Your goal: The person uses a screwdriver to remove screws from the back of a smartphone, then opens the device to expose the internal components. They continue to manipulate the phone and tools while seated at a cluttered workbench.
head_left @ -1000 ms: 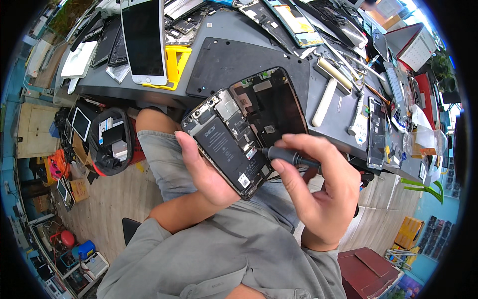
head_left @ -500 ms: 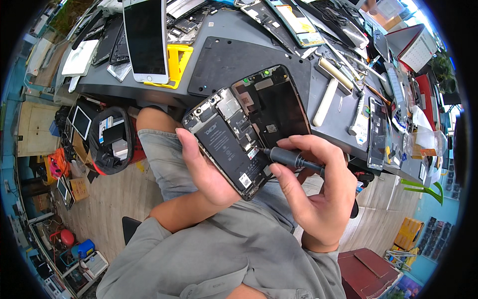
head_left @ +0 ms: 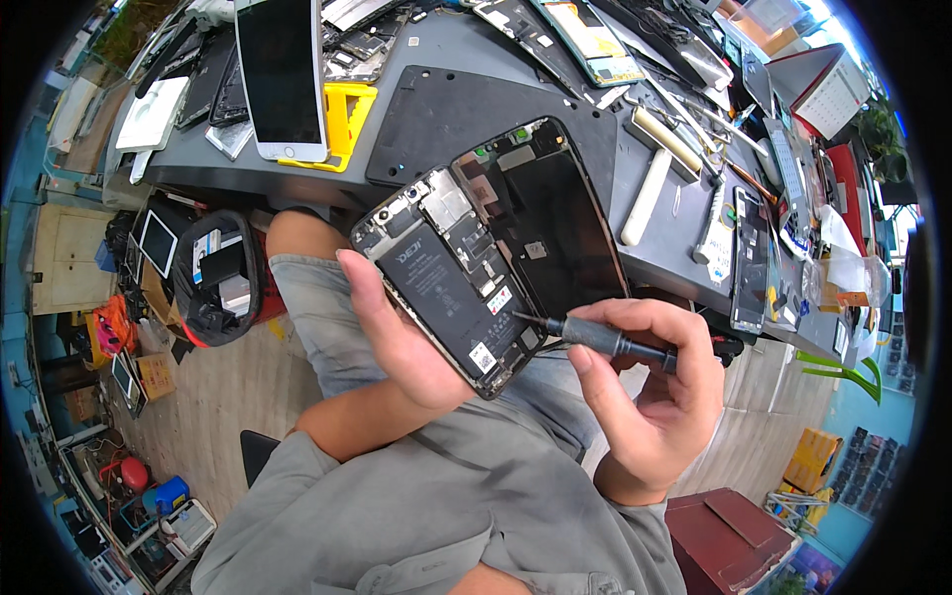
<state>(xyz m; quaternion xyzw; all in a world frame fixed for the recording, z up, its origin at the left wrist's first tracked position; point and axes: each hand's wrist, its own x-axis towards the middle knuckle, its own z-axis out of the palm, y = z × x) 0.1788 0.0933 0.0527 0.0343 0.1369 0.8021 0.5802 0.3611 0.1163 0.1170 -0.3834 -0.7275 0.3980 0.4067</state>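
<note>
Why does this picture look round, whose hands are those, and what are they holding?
There's no robot here, just a person with two bare hands. A camera worn on their head looks down. Its very wide lens makes the picture round and bends straight lines near the rim. The grey shirt below is the person's own.

The left hand has its grip around an opened phone, spread like a book: insides on one half, screen part on the other. The right hand holds a dark screwdriver between thumb and fingers, its tip pointing toward the phone.

Beyond them, on the grey desk, lie a dark mat, a yellow stand beside a white-framed device, and many phone parts.
</note>
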